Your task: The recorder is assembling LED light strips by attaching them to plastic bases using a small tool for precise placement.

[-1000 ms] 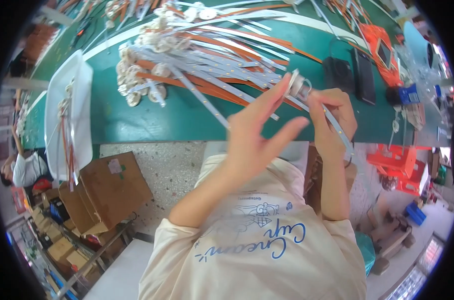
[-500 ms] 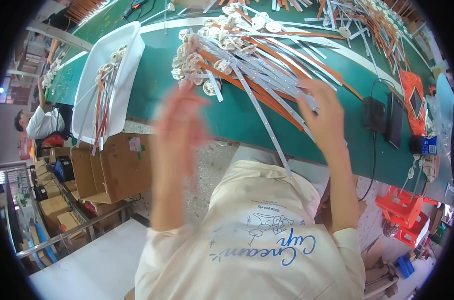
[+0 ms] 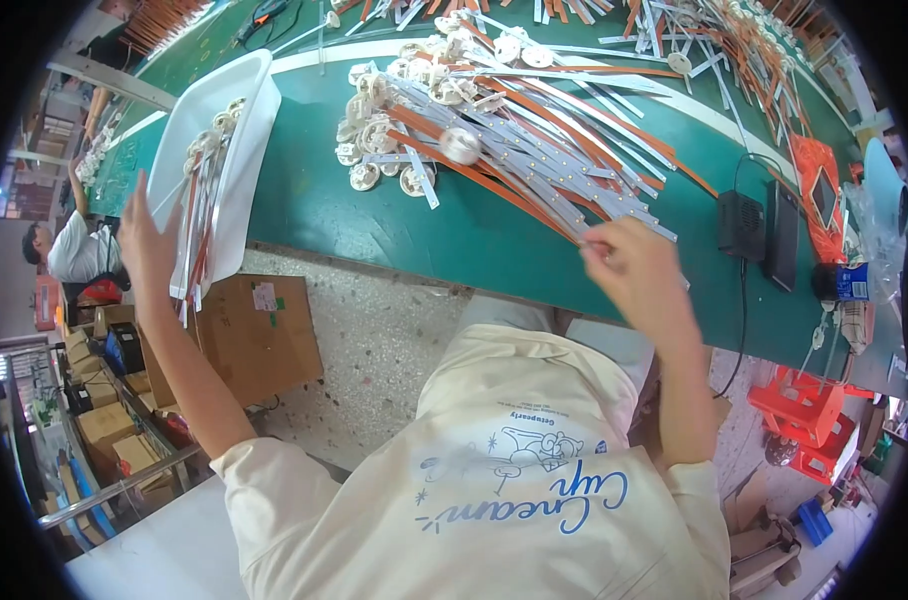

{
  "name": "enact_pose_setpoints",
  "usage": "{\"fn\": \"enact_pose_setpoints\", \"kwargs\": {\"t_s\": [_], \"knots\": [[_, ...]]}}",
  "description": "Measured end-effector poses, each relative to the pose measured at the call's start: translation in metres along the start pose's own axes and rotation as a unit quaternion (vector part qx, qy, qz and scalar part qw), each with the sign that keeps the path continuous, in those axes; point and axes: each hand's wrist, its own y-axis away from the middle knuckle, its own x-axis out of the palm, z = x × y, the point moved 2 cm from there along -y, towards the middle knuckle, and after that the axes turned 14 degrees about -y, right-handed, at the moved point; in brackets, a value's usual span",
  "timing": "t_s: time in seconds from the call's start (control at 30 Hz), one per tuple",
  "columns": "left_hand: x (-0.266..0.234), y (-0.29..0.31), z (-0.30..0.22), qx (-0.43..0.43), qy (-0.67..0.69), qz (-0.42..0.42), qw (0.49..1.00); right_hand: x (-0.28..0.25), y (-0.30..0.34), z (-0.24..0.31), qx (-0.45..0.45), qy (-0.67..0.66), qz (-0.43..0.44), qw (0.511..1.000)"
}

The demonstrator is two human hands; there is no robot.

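A heap of LED strips (image 3: 534,150), silver and orange with round white end pieces, lies on the green table in front of me. My right hand (image 3: 634,262) is at the near right end of the heap, thumb and fingertips pinched on the end of an LED strip. A round white end piece (image 3: 461,147) on the heap is smeared by motion. My left hand (image 3: 146,240), fingers stretched out, is beside the left rim of a white plastic tub (image 3: 251,150). Several more strips (image 3: 202,220) rest in the tub, their ends hanging over its near edge.
A black power adapter (image 3: 741,225) and a dark flat box (image 3: 784,236) stand at the right, near an orange bag (image 3: 819,185). More strips (image 3: 734,80) lie at the far right. An open cardboard box (image 3: 259,335) is below the tub. Another person (image 3: 79,245) is at far left.
My left hand has swung left from near the heap to the tub. My right hand has come lower and closed on a strip end. The strip that stuck out over the table edge no longer does.
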Motion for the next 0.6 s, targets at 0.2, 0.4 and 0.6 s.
{"fn": "enact_pose_setpoints", "kwargs": {"t_s": [0.2,0.4,0.6], "knots": [[-0.100,0.068,-0.172,0.207,0.516,-0.003,0.831,-0.083,0.034,0.036,0.003,0.158,-0.169,0.973],[-0.128,0.114,-0.300,0.389,0.646,0.080,0.652,-0.102,0.045,0.054,-0.165,0.351,-0.244,0.889],[-0.152,0.131,-0.323,0.298,0.697,0.306,0.577,-0.080,0.087,0.020,-0.166,-0.110,-0.386,0.901]]}}
